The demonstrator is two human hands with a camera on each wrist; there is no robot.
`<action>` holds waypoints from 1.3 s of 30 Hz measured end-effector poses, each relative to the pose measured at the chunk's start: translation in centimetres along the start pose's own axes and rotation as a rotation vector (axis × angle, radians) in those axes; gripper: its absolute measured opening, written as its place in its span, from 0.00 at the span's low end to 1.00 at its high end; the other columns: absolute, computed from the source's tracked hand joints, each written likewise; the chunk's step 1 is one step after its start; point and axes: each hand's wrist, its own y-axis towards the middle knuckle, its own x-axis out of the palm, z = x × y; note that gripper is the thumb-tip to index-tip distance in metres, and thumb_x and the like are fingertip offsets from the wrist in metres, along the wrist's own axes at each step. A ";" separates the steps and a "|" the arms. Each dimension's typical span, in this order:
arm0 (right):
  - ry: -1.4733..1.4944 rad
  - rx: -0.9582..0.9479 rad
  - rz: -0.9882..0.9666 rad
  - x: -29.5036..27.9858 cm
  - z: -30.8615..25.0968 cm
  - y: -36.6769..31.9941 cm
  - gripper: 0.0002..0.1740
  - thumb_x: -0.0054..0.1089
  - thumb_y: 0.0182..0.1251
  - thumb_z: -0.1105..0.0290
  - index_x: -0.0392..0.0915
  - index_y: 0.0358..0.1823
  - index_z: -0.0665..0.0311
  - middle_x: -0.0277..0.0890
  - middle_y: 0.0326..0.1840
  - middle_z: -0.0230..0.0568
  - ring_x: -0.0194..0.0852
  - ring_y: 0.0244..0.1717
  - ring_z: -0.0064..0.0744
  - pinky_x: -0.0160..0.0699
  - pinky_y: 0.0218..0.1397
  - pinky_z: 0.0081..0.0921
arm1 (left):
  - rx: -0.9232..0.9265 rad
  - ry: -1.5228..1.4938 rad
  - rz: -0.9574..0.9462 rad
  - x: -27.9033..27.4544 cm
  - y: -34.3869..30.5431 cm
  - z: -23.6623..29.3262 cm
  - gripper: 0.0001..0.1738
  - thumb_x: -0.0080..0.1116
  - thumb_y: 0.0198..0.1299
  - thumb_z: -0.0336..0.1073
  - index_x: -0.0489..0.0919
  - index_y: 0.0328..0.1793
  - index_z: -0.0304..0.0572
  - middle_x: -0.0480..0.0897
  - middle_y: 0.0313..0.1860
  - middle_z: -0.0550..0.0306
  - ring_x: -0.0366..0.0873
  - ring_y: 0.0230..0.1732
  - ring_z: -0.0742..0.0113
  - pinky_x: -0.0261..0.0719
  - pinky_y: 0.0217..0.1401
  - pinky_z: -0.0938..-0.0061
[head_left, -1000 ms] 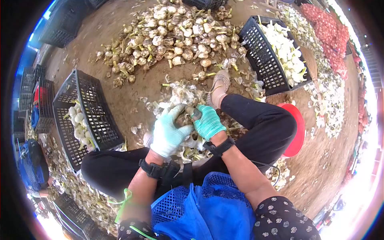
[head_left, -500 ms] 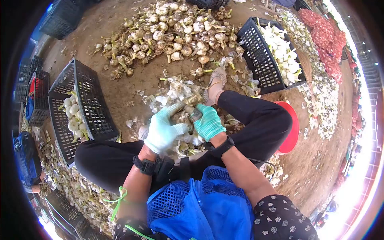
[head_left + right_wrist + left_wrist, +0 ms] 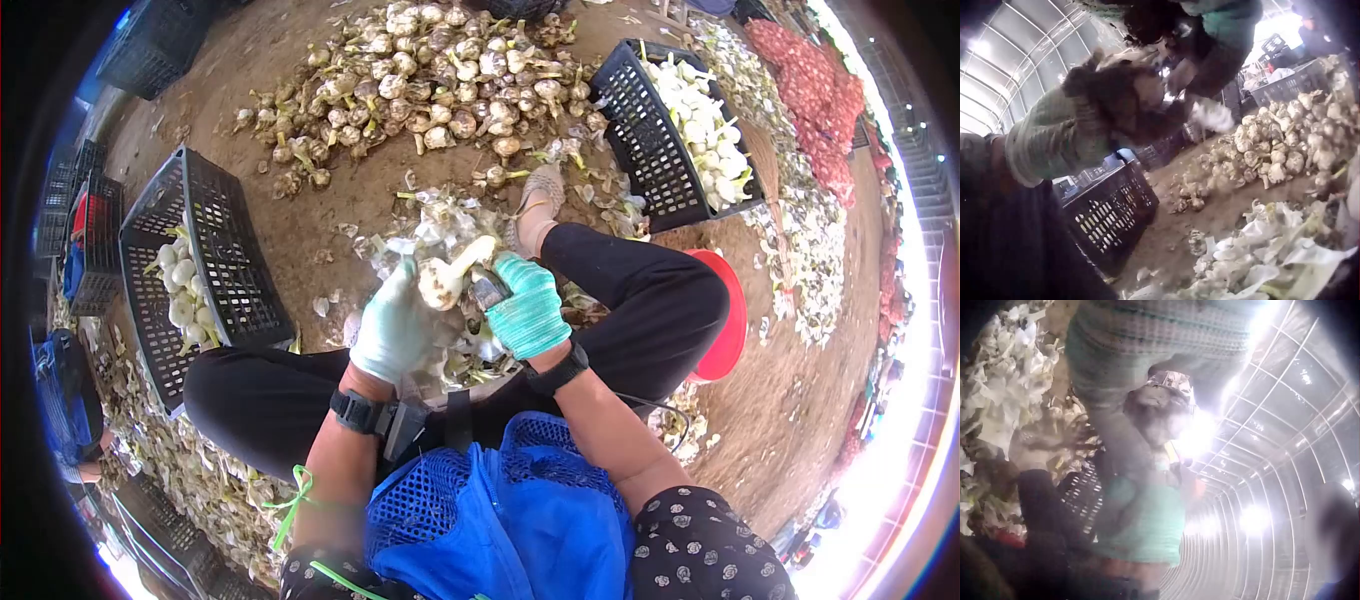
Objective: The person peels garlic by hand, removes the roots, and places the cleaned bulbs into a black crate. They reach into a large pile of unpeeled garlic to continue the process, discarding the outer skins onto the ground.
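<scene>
In the head view, my left hand (image 3: pixel 388 322), in a pale mint knit glove, grips a garlic bulb (image 3: pixel 439 286) from the left. The bulb's whitish stem (image 3: pixel 475 253) slants up to the right. My right hand (image 3: pixel 530 308), in a greener striped glove, has its fingers curled at the stem side, with a dark grey thumb (image 3: pixel 490 290) right beside the bulb. Both hands are close together over a heap of papery garlic skins (image 3: pixel 478 362). The wrist views show the gloved hands dim and blurred, and much of the bulb is hidden there.
A large garlic pile (image 3: pixel 430 85) lies ahead on the dirt floor. Black crates with pale bulbs stand at left (image 3: pixel 235 265) and right (image 3: pixel 640 150). A red tub (image 3: pixel 728 320) is behind the bent right leg. Red net sacks (image 3: pixel 805 100) and a broom (image 3: pixel 768 170) lie farther right.
The bulb has turned so its pale stem now points up to the right, and more of its whitish surface shows. The hands have drawn slightly apart. The head view has shifted a little.
</scene>
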 end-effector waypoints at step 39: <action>0.052 0.241 -0.081 1.3 -0.7 1.0 0.12 0.57 0.40 0.73 0.73 0.31 0.67 0.72 0.27 0.50 0.71 0.31 0.48 0.70 0.33 0.33 | 0.474 1.317 0.230 1.6 -1.2 -0.3 0.36 0.60 0.39 0.24 0.59 0.57 0.32 0.72 0.46 0.50 0.70 0.46 0.71 0.68 0.48 0.79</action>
